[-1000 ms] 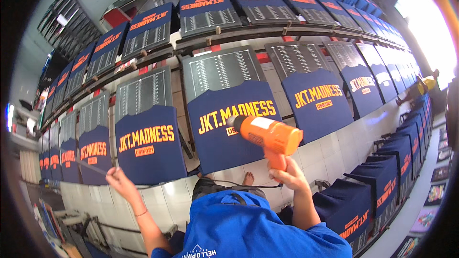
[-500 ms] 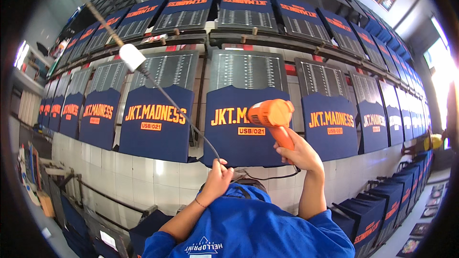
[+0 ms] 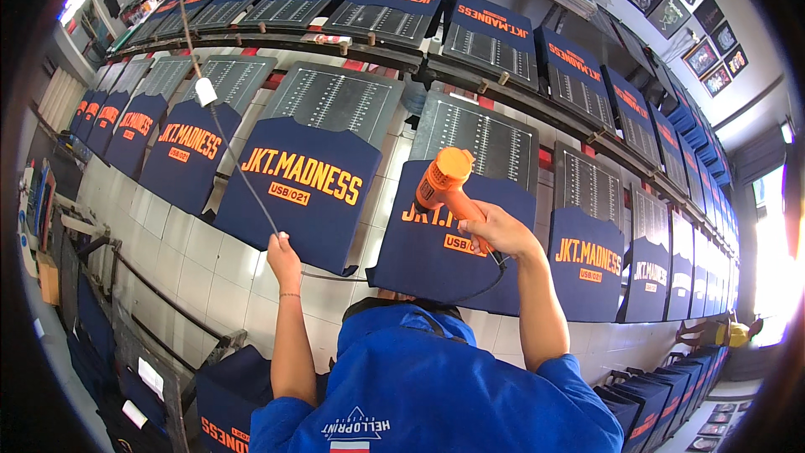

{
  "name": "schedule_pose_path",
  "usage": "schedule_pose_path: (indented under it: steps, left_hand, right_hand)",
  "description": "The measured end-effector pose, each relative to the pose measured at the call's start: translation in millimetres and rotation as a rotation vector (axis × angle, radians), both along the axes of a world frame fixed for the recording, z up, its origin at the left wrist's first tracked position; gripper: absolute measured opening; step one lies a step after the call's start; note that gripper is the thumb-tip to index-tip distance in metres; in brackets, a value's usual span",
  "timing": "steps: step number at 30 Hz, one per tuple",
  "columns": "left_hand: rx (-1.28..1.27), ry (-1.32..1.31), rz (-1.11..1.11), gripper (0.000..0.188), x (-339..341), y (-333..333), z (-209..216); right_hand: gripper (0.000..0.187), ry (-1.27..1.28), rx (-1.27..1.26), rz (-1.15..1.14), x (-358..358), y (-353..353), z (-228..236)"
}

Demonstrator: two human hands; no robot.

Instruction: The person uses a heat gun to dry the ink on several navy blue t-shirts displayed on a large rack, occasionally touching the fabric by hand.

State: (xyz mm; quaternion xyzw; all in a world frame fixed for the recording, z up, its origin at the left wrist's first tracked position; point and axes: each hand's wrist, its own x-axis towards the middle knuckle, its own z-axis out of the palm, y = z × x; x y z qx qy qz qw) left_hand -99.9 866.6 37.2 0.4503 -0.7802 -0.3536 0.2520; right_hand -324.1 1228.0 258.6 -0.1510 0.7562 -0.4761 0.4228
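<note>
My right hand [image 3: 503,231] is wrapped round the handle of an orange heat gun [image 3: 449,174]. Its dark nozzle tilts down to the left above a navy shirt [image 3: 402,273] with orange lettering, hiding part of the print. Further left, my left hand [image 3: 284,258] grips a dark cable [image 3: 245,169]. This cable climbs to a white connector [image 3: 205,91] and a cord hanging from above; below the hand it runs right, toward the heat gun. Another printed navy shirt [image 3: 293,222] lies beyond my left hand, stretched on a dark marked board [image 3: 335,101].
Long rows of similar shirts on boards curve away on both sides, with a second row behind a dark rail [image 3: 470,70]. A metal frame [image 3: 172,369] stands at lower left. Framed pictures [image 3: 700,59] hang at upper right. Far right, someone in yellow [image 3: 738,335] appears partly.
The view has turned, and the boards now slant. My left hand has moved left along with the cable. The heat gun has swung so its nozzle points more down and left.
</note>
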Motion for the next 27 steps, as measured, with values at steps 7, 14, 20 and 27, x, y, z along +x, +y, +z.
schedule_pose_path:
  steps: [7, 14, 20, 27]
  left_hand:
    - [-0.018, -0.428, 0.433, 0.038, -13.8, -26.0, -12.3]
    - [-0.024, -0.344, 0.735, 0.04, -41.3, -20.2, -14.8]
    - [-0.127, -0.289, 0.522, 0.032, -46.7, -21.9, -12.2]
    - [-0.152, -0.069, 0.174, 0.028, -73.7, -59.4, 14.5]
  right_hand:
    - [0.031, 0.004, 0.016, -0.052, -8.0, -8.2, -25.0]
    - [0.029, -0.007, -0.049, -0.096, -15.7, -17.0, -29.2]
    - [0.029, -0.029, 0.007, -0.068, -25.6, -16.1, -30.2]
    - [0.041, -0.076, -0.033, -0.061, -31.7, -15.4, -42.2]
